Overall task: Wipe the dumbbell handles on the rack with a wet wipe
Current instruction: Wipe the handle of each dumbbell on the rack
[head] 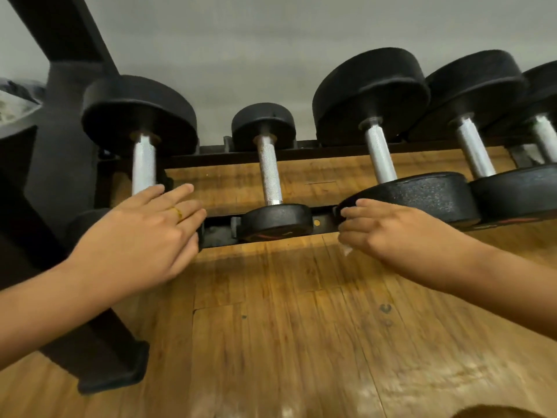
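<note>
Reaching for handles, wipe at the ready.
Left hand [141, 236] open at nine o'clock, steadying rack [324, 221]; right hand [388, 230] pinching wipe [346, 250].

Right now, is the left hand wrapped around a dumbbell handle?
No, the left hand lies flat with its fingers spread, resting beside the leftmost dumbbell handle rather than closed around it.

**One head camera, low and close to the rack**

Single wide-angle view from the person's head, facing forward and down. Very near: the rack [324, 217] and its dumbbells [272, 176] fill the upper half, wood floor [286, 327] the lower. Both forearms enter from the bottom corners. Edges bend and blur. No second view to compare.
</note>
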Motion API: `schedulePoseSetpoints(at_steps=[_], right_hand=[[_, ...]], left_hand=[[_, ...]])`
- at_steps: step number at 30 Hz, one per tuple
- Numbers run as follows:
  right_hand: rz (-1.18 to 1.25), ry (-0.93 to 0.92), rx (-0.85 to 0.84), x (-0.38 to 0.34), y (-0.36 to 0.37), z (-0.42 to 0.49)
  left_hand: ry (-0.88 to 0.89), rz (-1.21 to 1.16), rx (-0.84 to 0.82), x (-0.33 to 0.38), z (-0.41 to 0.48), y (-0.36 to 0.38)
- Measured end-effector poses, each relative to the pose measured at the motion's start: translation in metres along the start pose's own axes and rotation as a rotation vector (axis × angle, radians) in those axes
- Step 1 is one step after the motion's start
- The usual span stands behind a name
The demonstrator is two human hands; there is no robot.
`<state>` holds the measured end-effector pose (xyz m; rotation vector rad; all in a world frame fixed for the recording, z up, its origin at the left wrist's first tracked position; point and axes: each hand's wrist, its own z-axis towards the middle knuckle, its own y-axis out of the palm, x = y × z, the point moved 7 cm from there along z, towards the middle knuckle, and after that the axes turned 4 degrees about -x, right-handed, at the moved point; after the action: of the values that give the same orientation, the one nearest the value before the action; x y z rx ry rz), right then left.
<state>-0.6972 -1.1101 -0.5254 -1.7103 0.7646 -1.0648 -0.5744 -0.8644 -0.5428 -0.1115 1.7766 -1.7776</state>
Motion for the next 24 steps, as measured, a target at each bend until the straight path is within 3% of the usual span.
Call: schedulePoseSetpoints(at_steps=[2, 4, 10, 15, 18, 24], right_hand=[[0.173, 0.136, -0.029, 0.008, -0.015, 0.013], [0.302, 0.291, 0.060, 0.028, -0.028, 0.031], [0.823, 0.705, 0.536, 0.100, -0.045, 0.084], [1.111, 0.992, 0.789, 0.125, -0.020, 0.119], [1.196, 0.978, 0.781, 0.115, -0.008, 0.147], [1.313, 0.947, 0.932, 0.119, 0.003, 0.160]], left_hand=[[0.042, 0.001, -0.005, 0.001, -0.002, 0.002], [0.061, -0.006, 0.000, 0.001, -0.003, 0.000], [0.043, -0.031, 0.059, 0.002, -0.005, -0.008], [0.034, -0.010, 0.082, -0.001, -0.006, -0.005], [0.053, 0.003, 0.111, -0.001, -0.007, -0.006], [0.025, 0.002, 0.104, -0.003, -0.003, -0.004]])
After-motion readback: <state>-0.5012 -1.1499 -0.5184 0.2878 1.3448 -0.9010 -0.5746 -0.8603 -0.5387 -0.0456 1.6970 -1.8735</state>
